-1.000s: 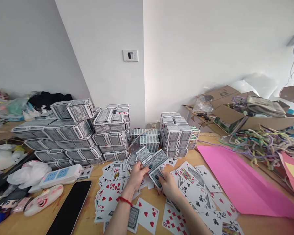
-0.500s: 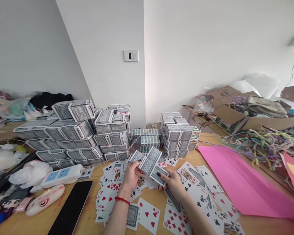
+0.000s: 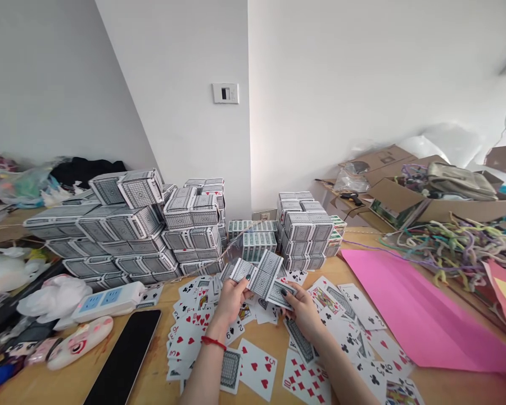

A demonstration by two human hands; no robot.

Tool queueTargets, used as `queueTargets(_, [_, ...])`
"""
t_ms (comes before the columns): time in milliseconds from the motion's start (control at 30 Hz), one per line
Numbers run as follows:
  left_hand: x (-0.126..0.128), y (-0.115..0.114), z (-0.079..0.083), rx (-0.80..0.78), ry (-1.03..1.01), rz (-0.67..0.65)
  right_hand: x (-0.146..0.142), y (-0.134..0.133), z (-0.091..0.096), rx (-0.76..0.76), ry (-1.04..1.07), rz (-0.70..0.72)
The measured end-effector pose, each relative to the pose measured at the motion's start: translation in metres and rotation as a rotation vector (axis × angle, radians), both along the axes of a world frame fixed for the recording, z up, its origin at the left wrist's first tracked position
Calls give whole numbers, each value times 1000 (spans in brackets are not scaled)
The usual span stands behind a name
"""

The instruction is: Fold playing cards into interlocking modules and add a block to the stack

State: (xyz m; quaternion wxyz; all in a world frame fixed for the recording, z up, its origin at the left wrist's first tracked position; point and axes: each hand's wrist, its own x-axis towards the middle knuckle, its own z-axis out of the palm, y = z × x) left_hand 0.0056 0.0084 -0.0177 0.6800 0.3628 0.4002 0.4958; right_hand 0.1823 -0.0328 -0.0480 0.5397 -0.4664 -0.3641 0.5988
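Note:
Near the middle of the table, both hands grip grey patterned playing cards (image 3: 266, 274), backs facing up. My left hand (image 3: 233, 292), with a red string on its wrist, pinches the left side of them. My right hand (image 3: 300, 306) is closed on a card at the lower right, thumb on top. The held cards overlap at angles, and how many there are I cannot tell. Beneath and around my hands lie loose playing cards, such as the five of hearts (image 3: 258, 368) and the ten of diamonds (image 3: 306, 379), most of them face up.
Blocks built of card packs stand at the back left (image 3: 122, 225) and back right (image 3: 306, 230). Green card packs (image 3: 259, 242) sit between them. A black phone (image 3: 124, 357) and a power strip (image 3: 107, 302) are at left. Pink paper (image 3: 421, 320) and yarn (image 3: 451, 253) lie at right.
The held cards have turned slightly upright and shifted a little right. My right thumb has moved up along its card. Both hands still grip the cards.

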Motion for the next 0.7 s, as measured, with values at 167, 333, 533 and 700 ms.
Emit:
queueTargets(167, [1, -2, 1, 7, 17, 7, -1, 0, 1, 30, -28, -5])
queueTargets(333, [-1, -2, -3, 23, 50, -8, -4, -3, 8, 81, -119, -10])
queueTargets(533, [6, -4, -9, -3, 87, -3, -8, -3, 11, 128, -231, -9])
queueTargets(700, [12, -6, -7, 23, 62, -28, -9, -2, 4, 139, -218, 6])
